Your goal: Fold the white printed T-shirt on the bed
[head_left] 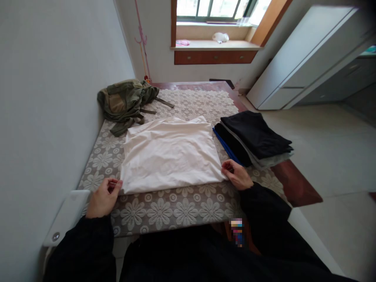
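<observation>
A white shirt (173,156), folded into a wide rectangle, lies on the patterned tablecloth (185,211) in front of me. My left hand (103,197) pinches its near left corner between thumb and fingers. At the near right corner, my right hand (237,174) grips the fabric edge in the same way. Close to the right of the shirt is a stack of folded clothes (255,133), with dark grey on top and black, light grey and blue layers below.
An olive-green backpack (126,100) rests at the far left of the table against the wall. A white boxy device (69,213) is beside the table's near left corner. Beyond the table are a window sill (199,45) and a white fridge-like cabinet (302,58).
</observation>
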The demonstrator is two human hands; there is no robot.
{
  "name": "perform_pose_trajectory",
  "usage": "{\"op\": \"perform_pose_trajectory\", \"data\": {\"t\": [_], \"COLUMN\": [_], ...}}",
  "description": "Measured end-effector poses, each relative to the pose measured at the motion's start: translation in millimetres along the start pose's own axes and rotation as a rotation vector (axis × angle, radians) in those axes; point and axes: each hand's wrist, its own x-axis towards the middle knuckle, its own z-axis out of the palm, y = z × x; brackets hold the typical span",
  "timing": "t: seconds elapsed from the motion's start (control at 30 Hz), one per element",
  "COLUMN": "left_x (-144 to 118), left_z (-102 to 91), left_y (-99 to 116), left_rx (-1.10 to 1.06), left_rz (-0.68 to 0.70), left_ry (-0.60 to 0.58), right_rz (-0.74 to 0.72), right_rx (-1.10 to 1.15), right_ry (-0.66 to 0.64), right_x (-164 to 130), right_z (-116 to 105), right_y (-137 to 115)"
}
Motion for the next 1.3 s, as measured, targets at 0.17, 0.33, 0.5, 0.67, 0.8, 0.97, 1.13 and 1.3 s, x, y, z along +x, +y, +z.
{"op": "perform_pose_trajectory", "data": {"t": [0.17, 0.33, 0.5, 0.67, 0.8, 0.97, 1.13, 1.3], "left_x": [-9.9, -19.5, -21.9, -17.1, -13.0, -14.4, -21.8, -32.0], "left_z": [-2.1, -7.7, -13.1, -7.5, -4.1, -9.9, -12.1, -3.7], "left_y": [-1.1, 4.5, 1.5, -5.3, -13.8, -23.8, -19.9, -9.2], "left_rx": [-0.016, -0.322, -0.414, -0.327, -0.211, -0.088, -0.119, -0.125], "left_rz": [0.033, 0.032, -0.076, -0.123, -0.111, -0.139, -0.113, -0.170], "left_ry": [-0.032, 0.049, -0.039, -0.110, -0.124, -0.086, -0.032, 0.096], "right_rz": [0.023, 0.154, 0.281, 0.305, 0.240, 0.045, -0.006, 0.070], "right_rx": [0.361, 0.667, 0.645, 0.377, 0.306, 0.211, -0.037, -0.253], "right_ry": [0.024, -0.062, -0.164, -0.240, -0.309, -0.181, 0.301, 0.620], "right_x": [-2.1, -2.0, -3.4, -1.2, -0.7, -14.4, -72.8, -193.9], "right_z": [-5.4, -6.3, -8.2, -10.1, -10.6, -17.2, -16.3, 14.4], "right_y": [2.5, -1.5, -2.9, -3.6, -4.0, 4.5, 25.1, 80.8]}}
